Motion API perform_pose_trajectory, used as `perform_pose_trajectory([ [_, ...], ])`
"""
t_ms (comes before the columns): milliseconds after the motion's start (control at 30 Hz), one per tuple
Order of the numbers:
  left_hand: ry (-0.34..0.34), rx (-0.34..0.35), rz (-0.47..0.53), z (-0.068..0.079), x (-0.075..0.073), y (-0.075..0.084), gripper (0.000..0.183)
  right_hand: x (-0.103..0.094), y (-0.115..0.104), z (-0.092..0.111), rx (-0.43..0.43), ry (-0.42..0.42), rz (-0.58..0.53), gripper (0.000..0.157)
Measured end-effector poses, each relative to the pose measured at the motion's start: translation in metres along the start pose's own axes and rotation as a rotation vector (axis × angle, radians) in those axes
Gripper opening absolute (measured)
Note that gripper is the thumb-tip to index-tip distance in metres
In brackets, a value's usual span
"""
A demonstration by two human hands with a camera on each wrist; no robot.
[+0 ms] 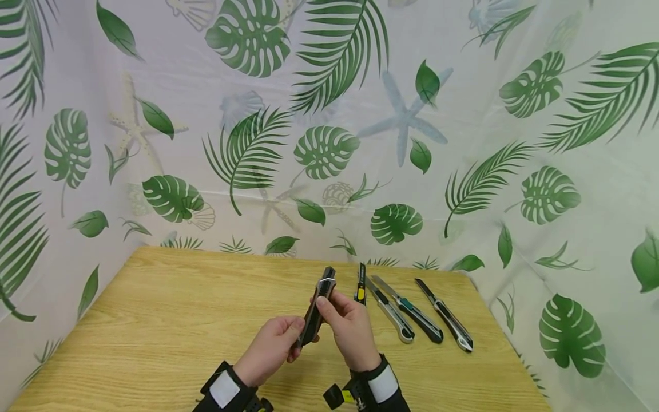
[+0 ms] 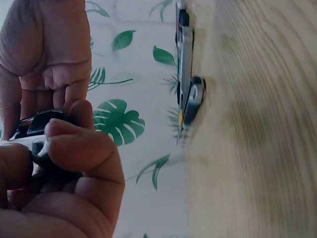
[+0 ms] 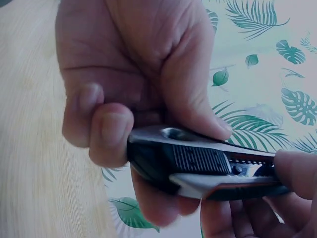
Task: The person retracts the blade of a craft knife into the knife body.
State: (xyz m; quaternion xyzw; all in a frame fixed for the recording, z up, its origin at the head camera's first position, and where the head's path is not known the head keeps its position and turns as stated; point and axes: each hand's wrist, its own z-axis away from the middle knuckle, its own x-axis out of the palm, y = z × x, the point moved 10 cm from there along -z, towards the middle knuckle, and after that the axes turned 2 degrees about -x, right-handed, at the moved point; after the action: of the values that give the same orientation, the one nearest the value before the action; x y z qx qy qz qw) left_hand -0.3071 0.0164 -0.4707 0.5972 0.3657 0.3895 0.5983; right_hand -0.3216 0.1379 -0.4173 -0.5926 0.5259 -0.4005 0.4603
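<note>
Both hands hold one dark utility knife [image 1: 323,289] tilted above the table, its far end pointing up and away. Down at its near end, the left hand [image 1: 272,342] pinches it between thumb and fingers. Higher up, the right hand [image 1: 354,335] grips the body with the thumb laid along its upper face. A ribbed black slider and a grey metal-like edge show on the knife [image 3: 198,161] in the right wrist view. Past the far end of the handle no long blade shows. Fingers hide much of the knife [image 2: 39,121] in the left wrist view.
Right of the hands on the wooden table [image 1: 195,297] lie a yellow-and-black cutter [image 1: 361,290], a grey knife [image 1: 395,316], a dark knife with teal [image 1: 414,313] and a silver-and-black knife [image 1: 450,323], blades extended. A leaf-print curtain [image 1: 350,183] hangs behind.
</note>
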Motion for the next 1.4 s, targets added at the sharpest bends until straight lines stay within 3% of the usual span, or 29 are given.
perform_pose_trajectory([
  [67,0.054,0.02,-0.142,0.0,-0.004,0.003,0.041,-0.004,0.003,0.0,0.008,0.041,0.027,0.021],
  [133,0.132,0.068,-0.349,0.0,-0.007,0.01,0.043,-0.006,0.006,0.0,0.012,0.069,0.038,0.021],
  [300,0.36,0.256,-0.842,0.011,-0.003,0.038,0.046,-0.004,0.015,0.002,0.032,0.086,0.064,0.032],
  [367,0.417,0.309,-0.928,0.016,0.001,0.047,0.041,-0.002,0.018,0.003,0.042,0.076,0.078,0.035],
  [433,0.442,0.32,-0.962,0.018,0.002,0.05,0.034,0.001,0.02,0.003,0.05,0.055,0.081,0.036],
  [567,0.455,0.236,-0.957,0.013,-0.013,0.048,0.024,0.006,0.025,0.003,0.069,0.005,0.04,0.037],
  [700,0.484,0.103,-0.946,0.006,-0.052,0.041,0.033,0.005,0.03,0.004,0.098,-0.031,0.061,0.035],
  [800,0.488,-0.002,-0.958,0.0,-0.093,0.028,0.03,0.001,0.035,0.005,0.092,-0.057,0.194,0.032],
  [1000,0.44,-0.172,-1.066,-0.005,-0.178,-0.001,0.027,-0.016,0.042,0.011,-0.009,-0.054,0.595,0.031],
  [1133,0.432,-0.284,-1.132,0.002,-0.223,-0.014,0.03,-0.03,0.049,0.012,-0.015,-0.013,0.705,0.031],
  [1233,0.419,-0.337,-1.173,0.005,-0.24,-0.016,0.034,-0.043,0.053,0.012,0.011,0.033,0.736,0.028],
  [1400,0.391,-0.36,-1.233,0.002,-0.247,-0.011,0.036,-0.062,0.053,0.006,0.008,0.095,0.791,0.027],
])
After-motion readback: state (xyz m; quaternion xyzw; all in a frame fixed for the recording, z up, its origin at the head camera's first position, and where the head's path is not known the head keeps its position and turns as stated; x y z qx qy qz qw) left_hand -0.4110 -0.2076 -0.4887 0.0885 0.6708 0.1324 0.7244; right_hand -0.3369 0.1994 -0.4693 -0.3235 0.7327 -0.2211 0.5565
